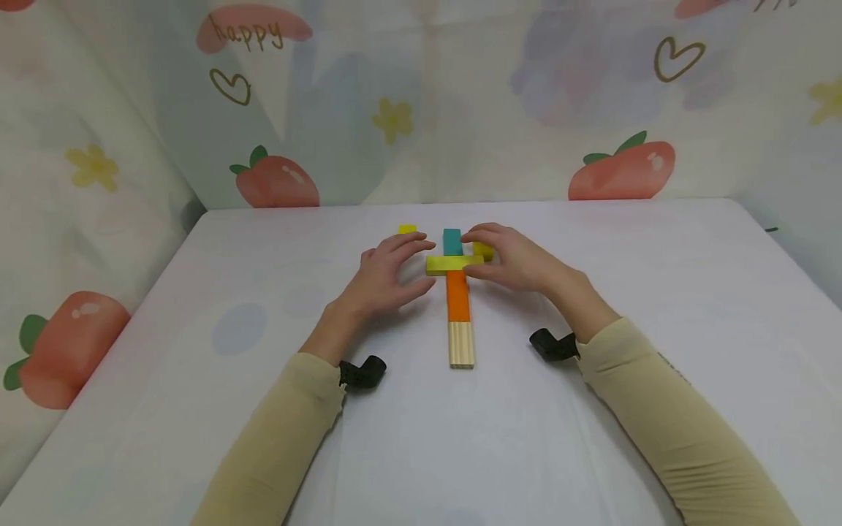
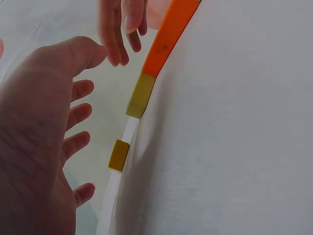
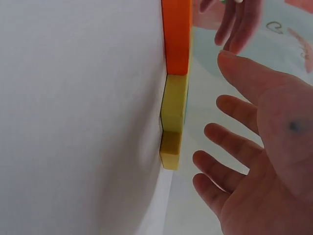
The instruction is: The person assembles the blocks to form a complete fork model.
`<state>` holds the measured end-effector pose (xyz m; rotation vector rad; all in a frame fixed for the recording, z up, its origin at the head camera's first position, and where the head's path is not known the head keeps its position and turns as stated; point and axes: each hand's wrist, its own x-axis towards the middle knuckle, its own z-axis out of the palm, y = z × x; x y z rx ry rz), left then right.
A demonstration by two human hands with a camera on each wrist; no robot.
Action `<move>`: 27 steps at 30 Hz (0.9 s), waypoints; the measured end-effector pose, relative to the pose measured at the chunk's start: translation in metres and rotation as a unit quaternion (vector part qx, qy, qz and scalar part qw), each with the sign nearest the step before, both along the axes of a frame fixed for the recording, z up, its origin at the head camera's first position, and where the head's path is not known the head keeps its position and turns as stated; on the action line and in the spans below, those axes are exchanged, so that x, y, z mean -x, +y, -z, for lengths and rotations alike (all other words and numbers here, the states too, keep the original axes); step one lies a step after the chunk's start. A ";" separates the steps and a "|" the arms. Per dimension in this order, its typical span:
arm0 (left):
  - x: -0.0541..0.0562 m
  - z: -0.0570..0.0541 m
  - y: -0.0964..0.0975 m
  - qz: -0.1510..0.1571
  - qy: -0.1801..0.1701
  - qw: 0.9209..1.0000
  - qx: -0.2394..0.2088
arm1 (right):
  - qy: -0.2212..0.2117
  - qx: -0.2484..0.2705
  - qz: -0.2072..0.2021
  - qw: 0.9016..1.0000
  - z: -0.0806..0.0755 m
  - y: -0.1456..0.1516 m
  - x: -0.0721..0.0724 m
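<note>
My left hand point(image 1: 384, 276) hovers just left of a yellow-green block point(image 1: 436, 265) laid crosswise, its fingers spread and holding nothing. On the other side my right hand point(image 1: 520, 261) is likewise spread, its thumb tip overlapping that block's right end in the head view. Beyond the crosswise block lies a teal block point(image 1: 452, 242). Toward me, an orange block point(image 1: 457, 296) and a plain ridged wooden block point(image 1: 461, 345) continue the line. A yellow block point(image 1: 483, 250) is partly hidden behind my right fingers. Another small yellow block point(image 1: 407, 229) sits beyond my left fingertips.
All the blocks lie on a white-covered table point(image 1: 421, 453). Printed cloth point(image 1: 460, 95) with strawberries and flowers hangs at the back and the left. A black wrist camera point(image 1: 364, 372) sticks out at my left cuff, another black camera point(image 1: 551, 345) at my right.
</note>
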<state>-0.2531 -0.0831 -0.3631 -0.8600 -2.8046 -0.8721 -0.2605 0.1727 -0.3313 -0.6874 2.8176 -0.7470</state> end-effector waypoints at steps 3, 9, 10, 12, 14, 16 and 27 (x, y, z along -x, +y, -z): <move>0.006 -0.001 -0.001 -0.011 -0.005 1.000 -0.003 | -0.002 -0.005 -0.010 1.000 0.001 -0.002 -0.001; 0.017 -0.003 -0.003 -0.035 -0.020 0.999 0.011 | -0.005 -0.023 -0.017 1.000 0.004 -0.007 -0.003; 0.019 -0.003 -0.004 -0.038 -0.022 0.999 0.012 | -0.003 -0.025 -0.018 1.000 0.005 -0.008 -0.003; 0.022 -0.004 -0.005 -0.044 -0.028 0.999 0.015 | 0.001 -0.030 -0.021 0.999 0.005 -0.009 -0.005; 0.027 -0.004 -0.007 -0.051 -0.032 0.998 0.015 | 0.007 -0.035 -0.025 0.999 0.006 -0.009 -0.005; 0.031 -0.004 -0.009 -0.058 -0.036 0.997 0.017 | 0.011 -0.040 -0.028 0.999 0.006 -0.009 -0.006; 0.051 -0.002 -0.014 -0.071 -0.071 0.995 -0.007 | 0.008 -0.054 -0.030 0.998 0.006 -0.010 -0.007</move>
